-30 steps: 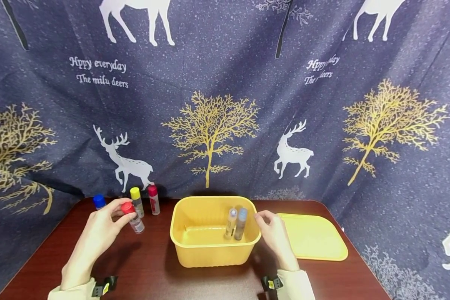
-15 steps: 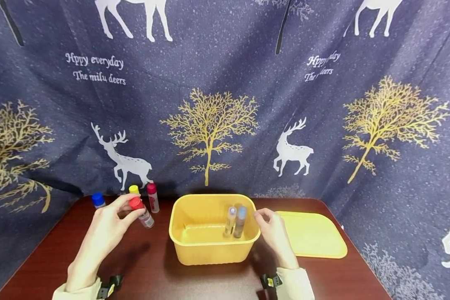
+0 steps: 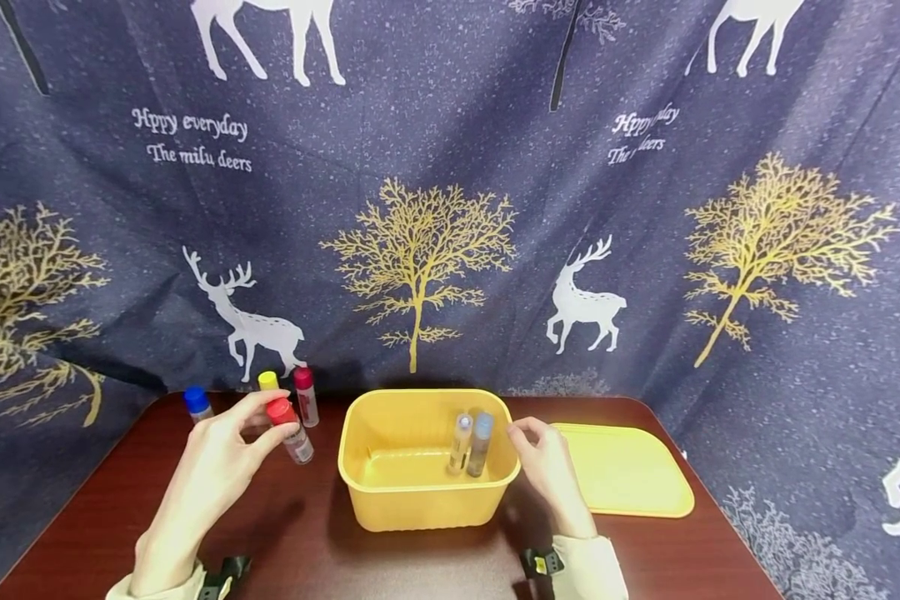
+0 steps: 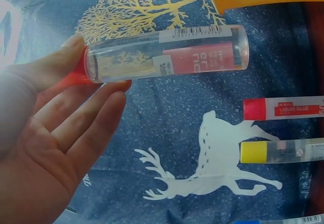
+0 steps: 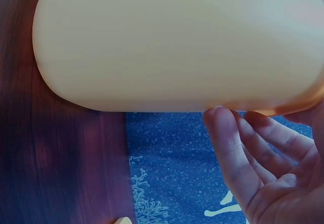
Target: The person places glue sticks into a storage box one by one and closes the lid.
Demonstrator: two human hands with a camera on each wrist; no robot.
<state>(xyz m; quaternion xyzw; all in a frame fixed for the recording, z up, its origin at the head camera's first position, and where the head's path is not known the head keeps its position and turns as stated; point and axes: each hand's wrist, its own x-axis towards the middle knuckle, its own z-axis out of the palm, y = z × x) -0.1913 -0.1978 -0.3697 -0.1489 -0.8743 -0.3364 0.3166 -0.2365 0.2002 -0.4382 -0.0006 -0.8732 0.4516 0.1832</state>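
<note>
My left hand (image 3: 221, 458) pinches a clear liquid glue bottle (image 3: 299, 446) by its red cap, raised over the table left of a yellow bin (image 3: 420, 510). Tilted in the head view, the bottle (image 4: 167, 57) shows its barcode and pink label in the left wrist view. My right hand (image 3: 551, 471) holds the bin's right rim between thumb and fingers; the thumb (image 5: 225, 133) lies at the edge in the right wrist view. Inside the bin, toward its right end, stand a bottle with a pale top (image 3: 461, 446) and a blue-topped one (image 3: 480, 446).
Behind my left hand stand glue bottles with a blue cap (image 3: 197, 402), a yellow cap (image 3: 267, 381) and a dark red cap (image 3: 307, 398). A flat yellow lid (image 3: 626, 471) lies right of the bin on the brown table (image 3: 390, 567). A patterned cloth (image 3: 450, 125) hangs behind.
My left hand has carried the red-capped glue bottle to the right, closer to the bin, and now hides more of the yellow-capped one. The right hand stays at the rim.
</note>
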